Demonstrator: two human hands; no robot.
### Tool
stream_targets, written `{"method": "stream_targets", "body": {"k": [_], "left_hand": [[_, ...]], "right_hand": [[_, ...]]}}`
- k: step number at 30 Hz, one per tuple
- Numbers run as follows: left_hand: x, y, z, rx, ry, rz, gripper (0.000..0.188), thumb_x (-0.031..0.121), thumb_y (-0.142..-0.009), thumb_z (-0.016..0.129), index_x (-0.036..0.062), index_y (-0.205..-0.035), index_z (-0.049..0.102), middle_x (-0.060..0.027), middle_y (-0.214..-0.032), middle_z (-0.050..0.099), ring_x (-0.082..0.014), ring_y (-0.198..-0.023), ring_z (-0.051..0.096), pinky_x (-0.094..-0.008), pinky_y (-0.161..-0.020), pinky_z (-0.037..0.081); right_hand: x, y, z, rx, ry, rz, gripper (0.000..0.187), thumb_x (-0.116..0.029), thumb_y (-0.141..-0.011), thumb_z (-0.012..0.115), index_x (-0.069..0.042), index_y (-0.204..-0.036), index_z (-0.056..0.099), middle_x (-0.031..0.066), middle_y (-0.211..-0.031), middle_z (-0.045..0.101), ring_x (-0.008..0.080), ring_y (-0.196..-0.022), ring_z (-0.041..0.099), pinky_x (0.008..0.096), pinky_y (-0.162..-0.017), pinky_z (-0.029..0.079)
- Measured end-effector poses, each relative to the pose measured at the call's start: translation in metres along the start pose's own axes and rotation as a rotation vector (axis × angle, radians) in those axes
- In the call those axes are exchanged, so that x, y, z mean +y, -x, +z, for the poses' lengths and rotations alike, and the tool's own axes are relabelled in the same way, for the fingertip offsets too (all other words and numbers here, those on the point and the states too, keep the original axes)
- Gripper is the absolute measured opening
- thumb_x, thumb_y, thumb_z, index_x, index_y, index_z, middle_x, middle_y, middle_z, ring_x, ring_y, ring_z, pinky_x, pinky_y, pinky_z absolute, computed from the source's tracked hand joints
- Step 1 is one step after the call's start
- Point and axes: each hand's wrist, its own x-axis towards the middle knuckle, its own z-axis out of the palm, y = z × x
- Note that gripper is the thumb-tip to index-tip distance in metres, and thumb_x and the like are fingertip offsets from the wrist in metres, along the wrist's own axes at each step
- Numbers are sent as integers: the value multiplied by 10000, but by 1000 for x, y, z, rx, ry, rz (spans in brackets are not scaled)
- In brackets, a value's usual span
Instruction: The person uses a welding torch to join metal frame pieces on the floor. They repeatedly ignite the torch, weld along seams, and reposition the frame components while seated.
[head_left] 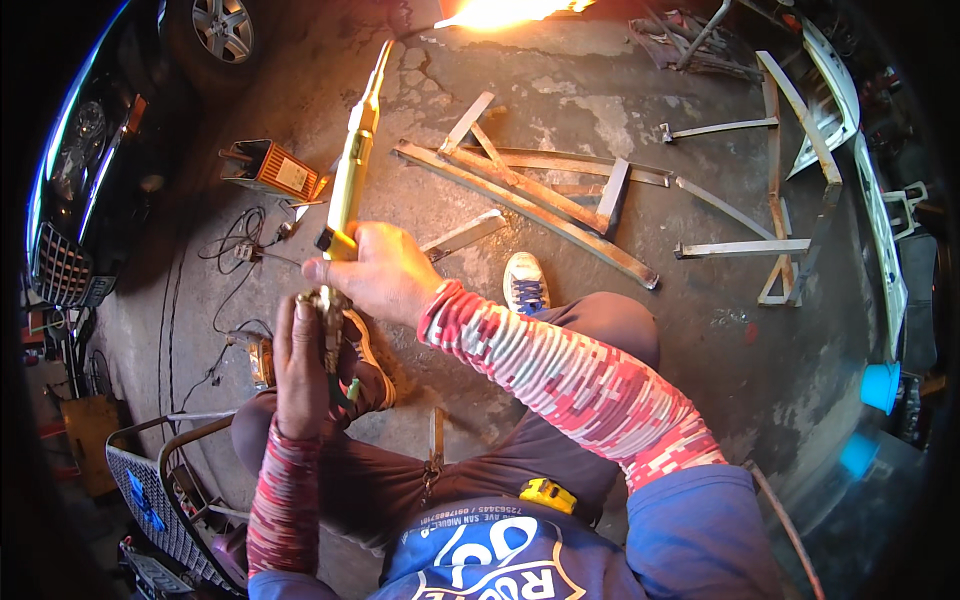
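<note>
A brass-coloured gas torch points away from me, its narrow tip near the top edge. Beyond that tip burns a bright orange-white flame, cut off by the picture's edge. My right hand is closed around the torch body, just behind its dark collar. Lower down, my left hand is closed at the torch's rear end, by the valve fittings; its fingers are partly hidden. A green fitting shows beside that hand.
Welded metal frames lie on the concrete floor ahead, more to the right. An orange box-shaped machine and tangled cables are at left. A car stands far left. A yellow tape measure sits at my waist.
</note>
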Motion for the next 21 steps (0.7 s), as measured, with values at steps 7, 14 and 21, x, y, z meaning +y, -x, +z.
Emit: {"method": "stream_targets", "body": {"k": [7,14,21], "left_hand": [[35,-36,-4,-159,-48,130,335,335,-1128,405,113,-1334,549,-27,-821,653,-34,-508,496,-177,-423,369],[28,-47,-20,-186,97,-50,285,256,-1122,405,89,-1249,598,-25,-779,653,-50,-489,507,-186,-411,371],[30,-40,-29,-147,103,-99,288,270,-1126,396,78,-1182,603,-15,-799,655,-45,-520,527,-194,-429,396]], "right_hand": [[-6,-17,-18,-19,-93,-246,450,-425,-857,815,-23,-1043,737,200,-912,749,339,-898,738,432,-818,557],[19,-17,-5,45,254,-445,248,-225,-825,744,-100,-1038,761,197,-931,732,402,-930,703,497,-796,554],[35,-30,8,-14,321,-612,218,-242,-801,777,-86,-951,750,196,-870,715,409,-891,699,511,-769,547]]}}
